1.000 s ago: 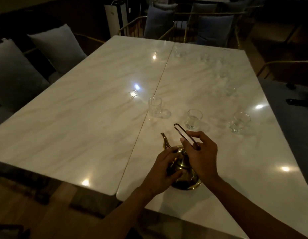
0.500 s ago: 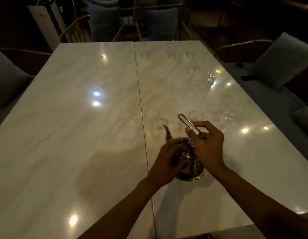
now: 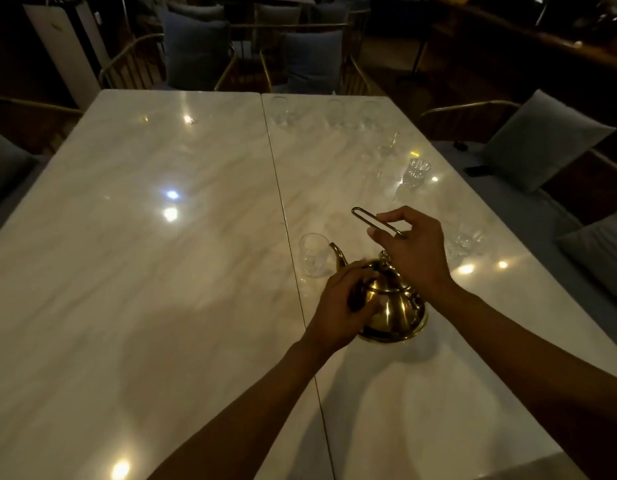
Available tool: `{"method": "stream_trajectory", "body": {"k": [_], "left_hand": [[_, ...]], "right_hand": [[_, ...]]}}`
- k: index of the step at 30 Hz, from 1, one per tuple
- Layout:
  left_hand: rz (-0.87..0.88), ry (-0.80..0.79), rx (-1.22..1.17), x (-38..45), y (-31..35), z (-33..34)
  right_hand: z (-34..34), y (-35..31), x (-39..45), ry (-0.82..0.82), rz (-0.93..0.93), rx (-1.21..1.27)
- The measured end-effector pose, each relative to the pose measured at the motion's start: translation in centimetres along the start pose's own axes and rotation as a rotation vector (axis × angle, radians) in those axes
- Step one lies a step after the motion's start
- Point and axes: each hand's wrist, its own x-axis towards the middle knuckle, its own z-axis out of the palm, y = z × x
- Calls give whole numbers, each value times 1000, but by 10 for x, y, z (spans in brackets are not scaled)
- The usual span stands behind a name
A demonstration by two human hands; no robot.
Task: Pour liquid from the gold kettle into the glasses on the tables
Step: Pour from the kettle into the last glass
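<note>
Gold kettle (image 3: 392,308): stands on the right tabletop (image 3: 421,403), just right of the seam between the two marble tops, near the person; its curved spout (image 3: 337,254) points far-left.
Kettle handle (image 3: 376,221): a thin wire loop raised above the lid and slanting far-left.
Right hand (image 3: 412,247): over the kettle, thumb and fingers pinching the wire handle near its right end.
Left hand (image 3: 341,306): laid against the kettle's left side, fingers curled round the body by the lid; this grip is wrapped on the kettle.
Nearest glass (image 3: 313,254): clear, upright, just left of the spout tip; whether it touches the spout cannot be told.
Right glass (image 3: 468,239): on the right tabletop beyond the right hand, partly blurred.
Cut glass (image 3: 417,173): further back towards the right edge, upright.
Far glasses (image 3: 282,110): a faint row along the far edge of the right tabletop, with one more (image 3: 386,143) between that row and the cut glass.
Left tabletop (image 3: 127,271): marble, carrying bright light reflections.
Surroundings: cushioned chairs (image 3: 196,46) with gold frames at the far end, grey pillows (image 3: 542,140) on seating to the right, a white upright unit (image 3: 68,46) far left.
</note>
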Motion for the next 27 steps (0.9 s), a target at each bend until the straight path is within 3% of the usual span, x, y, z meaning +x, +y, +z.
{"method": "stream_trajectory", "body": {"k": [7,17,27], "left_hand": [[-126,124,-116,15,-7,-2],[-177,253,-202,35,-17,0],[-267,240,-250,35,-21,2]], "right_hand": [[27,-9,39,-136,-32,-189],[50,-14,78,-277,-26,-301],[60,-8,85,-346,-18,-368]]}}
